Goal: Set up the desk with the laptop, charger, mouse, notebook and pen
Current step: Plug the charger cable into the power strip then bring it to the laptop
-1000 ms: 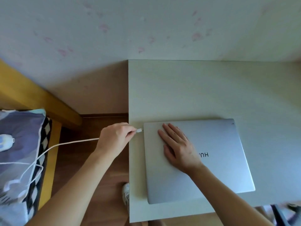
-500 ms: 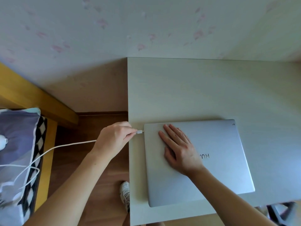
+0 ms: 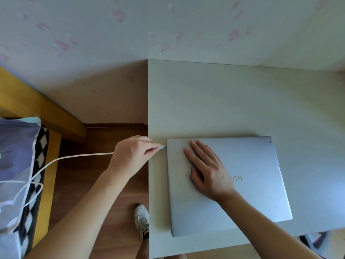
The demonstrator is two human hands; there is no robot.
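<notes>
Lying at the far left edge of the view, a bed [image 3: 46, 165] with a yellow wooden frame carried patterned bedding [image 3: 16, 156], and loops of the white charger cable [image 3: 74, 156] trailed off it across the gap toward the right. The left hand [image 3: 130, 156] hovered over the wooden floor [image 3: 78, 174], just beside the left edge of the surface [image 3: 224, 100]; its thumb and fingers were curled, pinching the charger plug [image 3: 162, 147]. The plug's tip sat right at the far left corner of the laptop [image 3: 252, 184]; whether it was seated in a port could not be told. A white shoe [image 3: 142, 219] showed on the floor below, near the surface's left edge. The silver laptop lay closed on the near part of the pale surface, its lettering upside down from this view. The right hand [image 3: 207, 171] rested flat on the lid's left half, fingers straight and slightly spread, pointing toward the far left. Beyond the laptop, the surface ran back to a wall [image 3: 168, 28] papered in a faint pink floral pattern.
</notes>
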